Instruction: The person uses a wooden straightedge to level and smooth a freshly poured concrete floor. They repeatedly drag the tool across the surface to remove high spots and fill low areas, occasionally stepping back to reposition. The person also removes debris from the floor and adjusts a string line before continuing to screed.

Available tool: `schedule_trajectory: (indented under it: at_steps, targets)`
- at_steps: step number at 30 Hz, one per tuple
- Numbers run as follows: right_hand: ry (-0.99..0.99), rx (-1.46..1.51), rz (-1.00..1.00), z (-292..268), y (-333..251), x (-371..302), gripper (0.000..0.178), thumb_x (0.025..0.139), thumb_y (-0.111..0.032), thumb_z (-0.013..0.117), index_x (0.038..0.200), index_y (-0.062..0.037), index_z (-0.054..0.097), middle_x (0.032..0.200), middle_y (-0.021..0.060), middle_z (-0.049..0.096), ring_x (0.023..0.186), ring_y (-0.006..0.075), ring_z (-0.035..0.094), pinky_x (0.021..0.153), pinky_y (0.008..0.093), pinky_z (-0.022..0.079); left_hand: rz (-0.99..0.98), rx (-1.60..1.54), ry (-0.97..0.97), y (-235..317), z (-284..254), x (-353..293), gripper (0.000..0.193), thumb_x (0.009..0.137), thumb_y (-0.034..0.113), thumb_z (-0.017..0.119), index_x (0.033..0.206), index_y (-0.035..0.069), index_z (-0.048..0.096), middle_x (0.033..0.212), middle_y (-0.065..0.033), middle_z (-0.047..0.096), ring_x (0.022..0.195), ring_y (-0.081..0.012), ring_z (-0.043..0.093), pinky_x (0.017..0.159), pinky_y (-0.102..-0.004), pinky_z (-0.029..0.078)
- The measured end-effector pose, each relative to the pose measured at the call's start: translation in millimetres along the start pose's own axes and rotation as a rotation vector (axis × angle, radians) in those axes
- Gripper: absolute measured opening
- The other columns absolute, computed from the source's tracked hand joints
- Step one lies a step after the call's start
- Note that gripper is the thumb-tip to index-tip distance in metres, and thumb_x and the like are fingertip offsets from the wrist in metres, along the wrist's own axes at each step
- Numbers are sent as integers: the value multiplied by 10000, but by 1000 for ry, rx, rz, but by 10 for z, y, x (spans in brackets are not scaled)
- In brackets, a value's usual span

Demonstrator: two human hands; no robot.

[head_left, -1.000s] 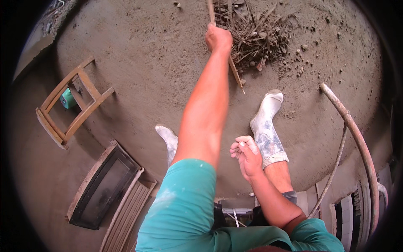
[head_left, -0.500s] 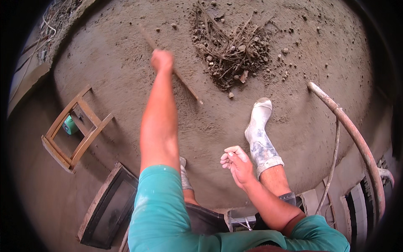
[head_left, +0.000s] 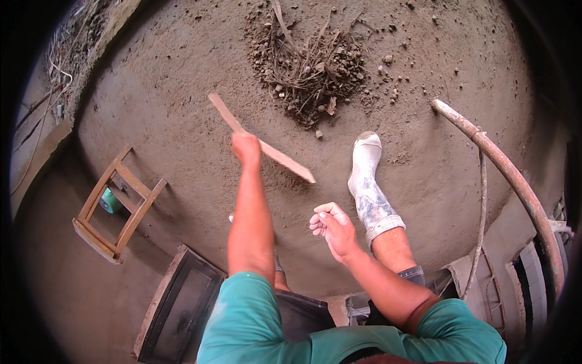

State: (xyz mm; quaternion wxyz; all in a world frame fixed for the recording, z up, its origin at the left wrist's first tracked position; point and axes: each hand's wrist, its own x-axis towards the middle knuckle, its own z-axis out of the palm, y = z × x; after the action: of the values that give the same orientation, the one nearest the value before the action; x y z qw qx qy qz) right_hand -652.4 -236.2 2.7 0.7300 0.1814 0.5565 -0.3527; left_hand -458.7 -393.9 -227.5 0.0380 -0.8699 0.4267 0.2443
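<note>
My left hand [head_left: 245, 147] is stretched out in front of me, closed round the middle of a flat wooden slat [head_left: 285, 162]. The slat slants from upper left to lower right, low over the grey, gritty floor [head_left: 182, 79]. My right hand [head_left: 335, 230] hovers beside my right leg, its fingers curled in and whitened with dust; nothing shows in it. Beyond both hands lies a heap of stones, twigs and dirt [head_left: 312, 82]. Near my right hand is the white, stained rubber boot [head_left: 368, 173] on my right foot.
A small wooden stool or frame [head_left: 139, 213] is at left, with a green object [head_left: 110, 201] by it. A black-framed panel [head_left: 182, 303] sits lower left. On the right, a rusty curved pipe [head_left: 500, 161] and a thinner rod [head_left: 482, 218] rise. Loose pebbles [head_left: 388, 59] surround the heap.
My left hand has drawn the slat nearer and slightly right, and its flat face now shows more. The whole view has shifted a little; my right hand stays curled.
</note>
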Motion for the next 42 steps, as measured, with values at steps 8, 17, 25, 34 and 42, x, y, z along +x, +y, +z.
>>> schedule_trajectory:
  at_steps: [8, 17, 25, 34, 42]
  targets:
    - [42, 52, -48, -79, -172, 1, 229, 936, -218, 535, 1077, -38, 519, 893, 64, 589, 816, 134, 561, 724, 260, 460, -336, -353, -93, 1861, 690, -588, 277, 806, 78, 535, 1022, -96, 536, 1066, -291, 605, 1018, -401, 603, 889, -433, 485]
    - [8, -2, -50, -149, -104, -71, 178, 941, -198, 519, 1060, -66, 521, 898, 60, 595, 828, 153, 562, 746, 290, 460, -262, -764, -197, 2370, -45, -29, 181, 792, 50, 532, 941, -51, 553, 765, -145, 619, 657, -278, 641, 448, -408, 491]
    - [-18, -345, -126, -278, 275, -91, 301, 925, -283, 553, 1102, -40, 539, 909, 54, 605, 837, 132, 576, 722, 276, 474, -250, -1008, -282, 655, -930, -1261, 348, 848, 75, 448, 1182, -21, 467, 1026, -142, 597, 867, -249, 620, 634, -380, 528]
    - [41, -512, -299, 438, 510, -985, 426, 916, -282, 570, 1239, -15, 495, 999, 81, 618, 895, 166, 593, 733, 334, 510, -338, -1269, -479, -2, -2477, -2922, 189, 901, 87, 489, 990, -67, 549, 935, -117, 608, 799, -242, 633, 575, -337, 540]
    - [4, -11, -658, 872, -610, -1866, 264, 873, -97, 537, 1112, 16, 524, 984, 100, 612, 842, 202, 622, 765, 348, 520, -19, -992, -1183, 67, -3757, -3411, 412, 930, 345, 552, 1206, 40, 536, 1125, -98, 595, 945, -211, 615, 728, -343, 543]
